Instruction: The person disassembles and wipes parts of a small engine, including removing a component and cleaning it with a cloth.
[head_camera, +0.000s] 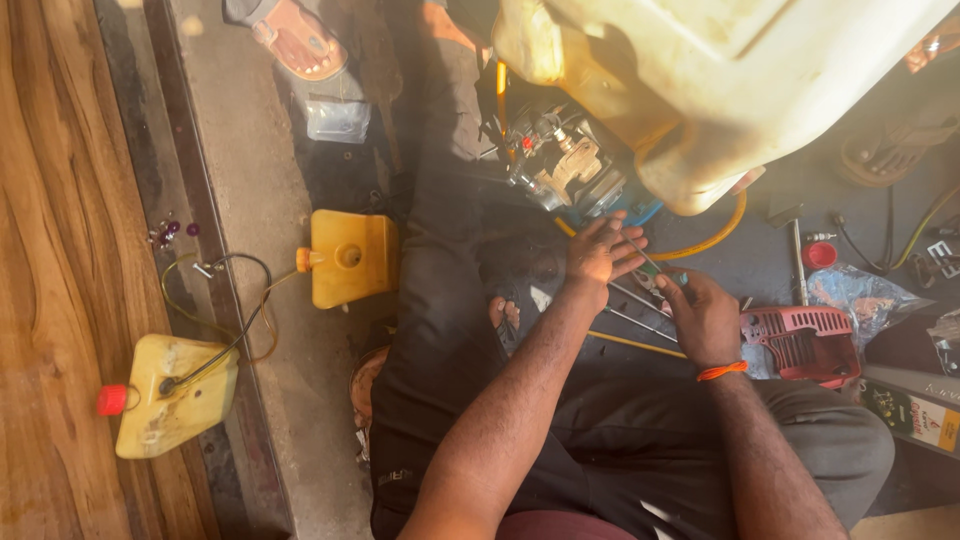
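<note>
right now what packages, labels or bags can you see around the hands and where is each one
Printed carton: far right edge, beside the red plastic cover; long box, dark green with white and yellow panels.
Clear plastic bag: right of the right hand, behind the red cover; crumpled, see-through.
Small clear packet: on the concrete floor at top, below a sandalled foot; flat, transparent.
No screens or signs in view.

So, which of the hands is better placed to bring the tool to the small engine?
Probably the right hand: it already grips the screwdriver, whose shaft points up toward the engine. The left hand lies open with spread fingers just below the engine, so it seems better for steadying.
</note>
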